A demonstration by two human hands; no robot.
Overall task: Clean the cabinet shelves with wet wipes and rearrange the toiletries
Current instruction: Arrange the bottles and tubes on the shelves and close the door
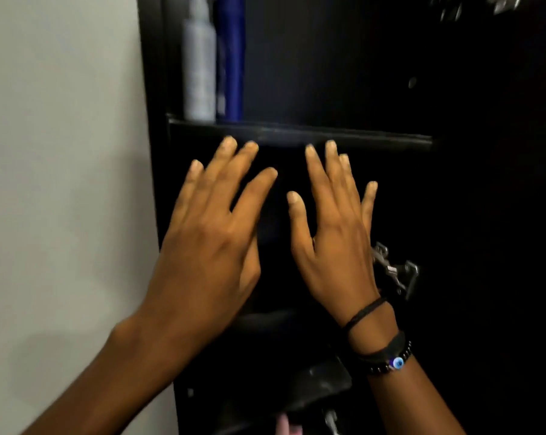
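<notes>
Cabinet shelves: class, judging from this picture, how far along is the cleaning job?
Done: a grey bottle and a blue bottle stand left on the upper shelf. In hand: nothing; left hand and right hand are open, no wipe visible. Left: wiping cannot be confirmed.

Black shelf (297, 133) carries a grey bottle (199, 67) and, seemingly, a blue bottle (231, 58).

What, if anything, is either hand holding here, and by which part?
Nothing is held. The left hand and right hand are both raised with fingers spread before the cabinet shelf.
</notes>
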